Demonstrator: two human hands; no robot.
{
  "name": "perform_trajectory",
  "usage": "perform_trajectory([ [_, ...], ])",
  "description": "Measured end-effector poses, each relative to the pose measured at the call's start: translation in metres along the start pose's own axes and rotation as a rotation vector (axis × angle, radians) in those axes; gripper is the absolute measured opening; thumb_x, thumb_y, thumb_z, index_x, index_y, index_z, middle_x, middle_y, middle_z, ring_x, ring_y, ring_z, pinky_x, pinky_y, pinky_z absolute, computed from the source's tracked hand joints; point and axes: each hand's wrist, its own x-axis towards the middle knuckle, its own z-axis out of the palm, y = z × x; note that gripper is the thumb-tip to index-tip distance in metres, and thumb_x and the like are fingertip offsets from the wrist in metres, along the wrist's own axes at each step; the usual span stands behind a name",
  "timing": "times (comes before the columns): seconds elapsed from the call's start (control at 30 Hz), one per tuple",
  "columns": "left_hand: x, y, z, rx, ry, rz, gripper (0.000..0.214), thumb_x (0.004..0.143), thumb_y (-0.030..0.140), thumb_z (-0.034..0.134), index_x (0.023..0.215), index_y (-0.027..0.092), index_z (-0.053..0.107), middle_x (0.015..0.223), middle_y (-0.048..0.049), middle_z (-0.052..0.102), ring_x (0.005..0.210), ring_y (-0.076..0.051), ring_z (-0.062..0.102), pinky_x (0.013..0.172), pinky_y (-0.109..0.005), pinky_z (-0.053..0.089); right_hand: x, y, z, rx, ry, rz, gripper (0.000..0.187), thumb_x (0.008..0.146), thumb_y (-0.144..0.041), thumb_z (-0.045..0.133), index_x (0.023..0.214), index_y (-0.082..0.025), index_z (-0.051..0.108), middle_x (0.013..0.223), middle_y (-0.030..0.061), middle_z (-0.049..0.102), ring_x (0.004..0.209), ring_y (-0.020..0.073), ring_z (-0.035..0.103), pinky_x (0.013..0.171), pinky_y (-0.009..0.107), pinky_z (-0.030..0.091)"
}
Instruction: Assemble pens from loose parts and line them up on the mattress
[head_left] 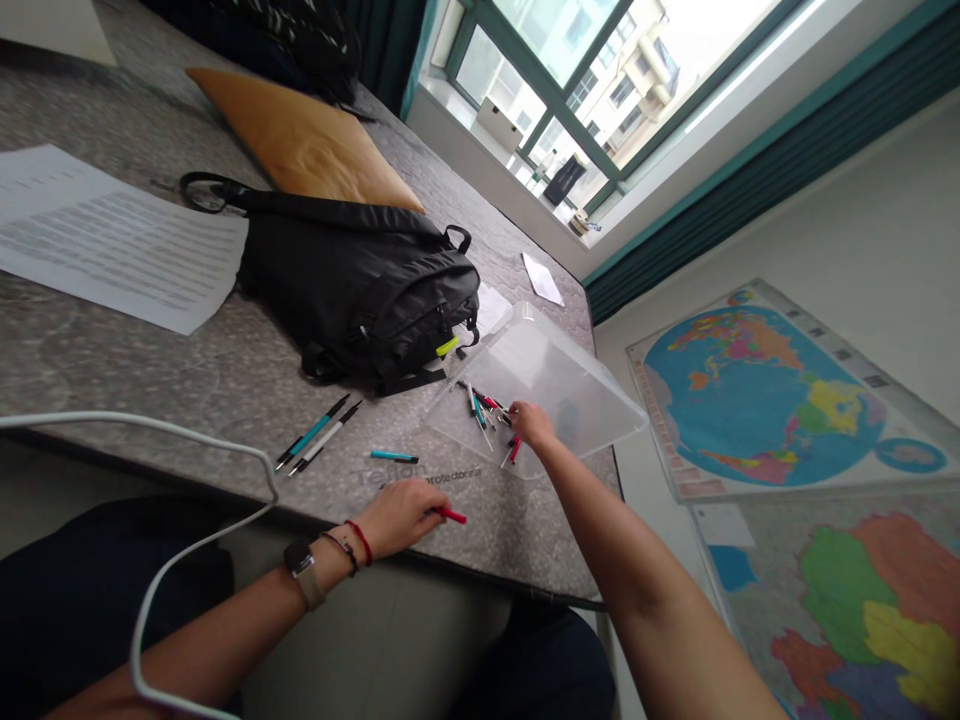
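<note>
My left hand (409,515) is closed on a red pen cap (453,515), low over the mattress near its front edge. Farther right, my right hand (531,424) reaches into a clear plastic box (592,400), its fingers closed at a pile of pens and pen parts (481,408). What those fingers grip, if anything, is hidden. A red pen piece (514,449) lies just below that hand. A teal pen cap (394,457) rests on the mattress above my left hand. To its left lie a teal pen (313,434) and a white pen (325,440), side by side.
A black backpack (360,290) lies behind the pens, with a printed sheet (112,235) to its left and a brown padded envelope (315,140) beyond. A white cable (150,418) loops across the left foreground. Wall maps (765,390) hang at the right.
</note>
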Motion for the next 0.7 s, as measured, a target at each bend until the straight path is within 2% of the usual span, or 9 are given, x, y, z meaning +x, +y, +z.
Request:
perform_trajectory([
  [0.23, 0.0014, 0.0001, -0.0011, 0.003, -0.009, -0.011, 0.022, 0.090, 0.037, 0.054, 0.091, 0.024, 0.071, 0.086, -0.0037, 0.071, 0.086, -0.019, 0.064, 0.077, -0.027, 0.044, 0.0062, -0.0085, 0.0002, 0.005, 0.042, -0.033, 0.026, 0.087, -0.024, 0.051, 0.104, -0.026, 0.071, 0.107, 0.0091, 0.070, 0.096, 0.0216, 0.065, 0.074, 0.026, 0.045],
  [0.43, 0.0018, -0.0002, -0.0022, 0.023, -0.012, -0.015, 0.020, 0.090, 0.036, 0.054, 0.091, 0.024, 0.070, 0.088, -0.0030, 0.071, 0.086, -0.019, 0.064, 0.076, -0.027, 0.043, 0.0045, -0.0058, -0.0036, -0.012, 0.092, -0.015, 0.030, 0.089, -0.023, 0.050, 0.114, -0.023, 0.066, 0.109, 0.0118, 0.069, 0.096, 0.0230, 0.065, 0.076, 0.028, 0.046],
  [0.6, 0.0023, -0.0007, -0.0009, 0.019, -0.010, -0.012, 0.021, 0.090, 0.037, 0.054, 0.091, 0.024, 0.071, 0.086, -0.0033, 0.071, 0.086, -0.019, 0.064, 0.076, -0.027, 0.043, 0.0026, -0.0054, -0.0006, -0.009, 0.082, -0.028, 0.028, 0.088, -0.023, 0.051, 0.109, -0.025, 0.070, 0.108, 0.0100, 0.070, 0.097, 0.0220, 0.065, 0.077, 0.027, 0.045],
  [0.7, 0.0026, -0.0010, 0.0000, 0.029, -0.004, -0.012, 0.021, 0.090, 0.037, 0.054, 0.091, 0.024, 0.070, 0.086, -0.0032, 0.071, 0.086, -0.019, 0.064, 0.076, -0.028, 0.043, 0.0017, -0.0054, 0.0025, -0.004, 0.091, -0.028, 0.030, 0.089, -0.024, 0.050, 0.113, -0.025, 0.068, 0.108, 0.0104, 0.070, 0.096, 0.0217, 0.064, 0.077, 0.027, 0.044],
])
